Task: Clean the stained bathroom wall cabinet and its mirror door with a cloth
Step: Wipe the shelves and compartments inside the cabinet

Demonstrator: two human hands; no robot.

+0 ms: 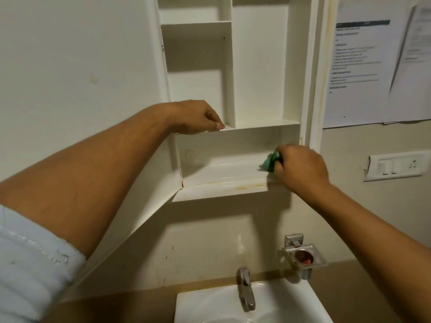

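- Step in hand, as I read it: wiping the bottom compartment of the cabinet, centre of frame, door swung open twd the left.
- Right hand, right of centre, is fisted tight round a bunched green cloth; cloth pokes out on the thumb side & presses the lowest shelf near its right end, close to the back corner.
- Left hand, just left of centre, fingers curled, tips pinching the front lip of the middle shelf – bracing, nothing carried.
- Mirror door fills the upper left; only its white inner face shows, w/ faint marks. Glass side not visible.
- To do it well: orange-brown stain line runs along the front ledge of the lowest shelf & down the left corner seam – looks the worst bit. Prob. needs firm, short strokes along the seam, cloth folded to a fresh edge to dig into corners.
- Work back → front so grime gets pulled out, not pushed in.
- Keep the left hand steadying; shelf lip looks thin, so no leaning hard.
- Rust-like streak on the frame's right edge, upper right, also wants a pass.
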